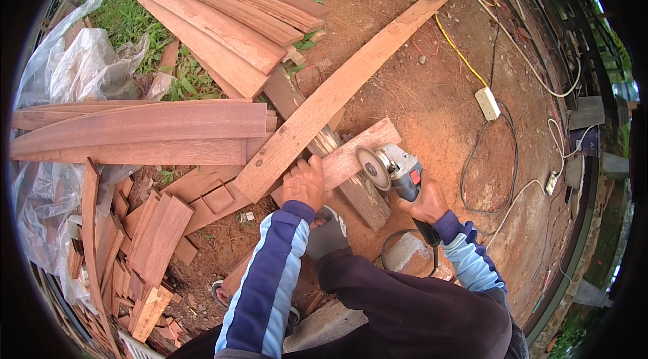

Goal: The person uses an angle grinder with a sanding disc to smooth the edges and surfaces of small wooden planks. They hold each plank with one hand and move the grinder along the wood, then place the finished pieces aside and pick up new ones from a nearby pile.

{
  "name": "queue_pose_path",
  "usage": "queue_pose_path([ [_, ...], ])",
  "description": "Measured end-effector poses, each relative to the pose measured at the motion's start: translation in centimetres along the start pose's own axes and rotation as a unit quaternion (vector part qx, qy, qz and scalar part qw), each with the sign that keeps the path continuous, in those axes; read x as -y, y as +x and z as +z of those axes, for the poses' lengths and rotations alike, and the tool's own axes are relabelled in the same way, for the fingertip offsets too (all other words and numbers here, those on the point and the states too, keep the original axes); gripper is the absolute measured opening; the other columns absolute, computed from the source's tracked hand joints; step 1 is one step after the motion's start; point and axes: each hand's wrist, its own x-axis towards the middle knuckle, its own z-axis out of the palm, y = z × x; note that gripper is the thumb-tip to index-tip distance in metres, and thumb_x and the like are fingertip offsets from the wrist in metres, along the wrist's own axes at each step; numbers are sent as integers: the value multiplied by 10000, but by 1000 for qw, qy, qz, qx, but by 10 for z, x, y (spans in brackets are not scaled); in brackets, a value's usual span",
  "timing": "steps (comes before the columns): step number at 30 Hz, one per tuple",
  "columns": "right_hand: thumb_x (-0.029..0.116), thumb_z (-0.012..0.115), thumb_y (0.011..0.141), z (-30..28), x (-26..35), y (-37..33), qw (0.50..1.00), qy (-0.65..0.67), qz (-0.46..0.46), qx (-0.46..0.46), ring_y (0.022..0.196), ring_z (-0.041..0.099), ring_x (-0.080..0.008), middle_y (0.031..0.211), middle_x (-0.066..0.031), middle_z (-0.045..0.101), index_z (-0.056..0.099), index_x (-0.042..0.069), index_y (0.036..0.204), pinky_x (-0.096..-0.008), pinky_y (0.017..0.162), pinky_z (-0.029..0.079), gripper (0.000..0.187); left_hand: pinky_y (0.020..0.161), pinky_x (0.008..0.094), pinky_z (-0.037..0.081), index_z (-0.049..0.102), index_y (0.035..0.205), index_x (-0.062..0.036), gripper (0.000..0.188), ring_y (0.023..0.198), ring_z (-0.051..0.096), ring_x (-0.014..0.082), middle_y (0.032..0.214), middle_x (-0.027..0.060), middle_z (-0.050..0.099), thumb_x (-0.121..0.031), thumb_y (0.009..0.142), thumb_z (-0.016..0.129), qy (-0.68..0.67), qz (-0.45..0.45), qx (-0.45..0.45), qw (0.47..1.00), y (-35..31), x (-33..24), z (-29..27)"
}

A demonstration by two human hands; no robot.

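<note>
The long sleeves [262, 281] are banded navy and light blue — the trousers [422, 298], dark.

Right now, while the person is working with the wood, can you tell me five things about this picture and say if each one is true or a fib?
1. The right hand holds a grinder. True.
2. The left hand is up in the air, touching nothing. False: it rests on the short board.
3. A white socket block lies to the right of the long board. True.
4. Both sleeves are plain red. False: the sleeves are dark and light blue.
5. Clear plastic sheeting lies on the left side. True.
</note>
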Motion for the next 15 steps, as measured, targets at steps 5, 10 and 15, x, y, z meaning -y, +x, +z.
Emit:
queue_pose_path([
  [5, 303, 751, 629, -1, 3, -1, 1000, 0, 2, 0, 668, 641, -438, 710, -300, 605, 493, -133, 943, -450, 608, 518, 596, 734, 397, 520, 419, 992, -54, 652, 871, 637, 307, 930, 155, 555, -381, 619, 843, 14, 5, 0, 1000, 0, -1, -2],
  [10, 301, 748, 633, 1, 0, -1, 1000, -6, 8, 5, 672, 644, -436, 713, -301, 607, 493, -133, 945, -451, 607, 517, 592, 728, 394, 522, 419, 991, -56, 656, 866, 637, 304, 929, 153, 555, -384, 614, 844, 18, 4, -2, 1000, 0, -1, -1],
  [15, 296, 744, 634, 1, 1, 0, 1000, -4, 14, 7, 679, 646, -436, 720, -303, 610, 497, -136, 949, -452, 613, 518, 588, 729, 405, 529, 419, 1003, -49, 678, 858, 637, 328, 920, 166, 557, -367, 592, 854, 8, 8, -11, 1000, -1, -1, -1],
])
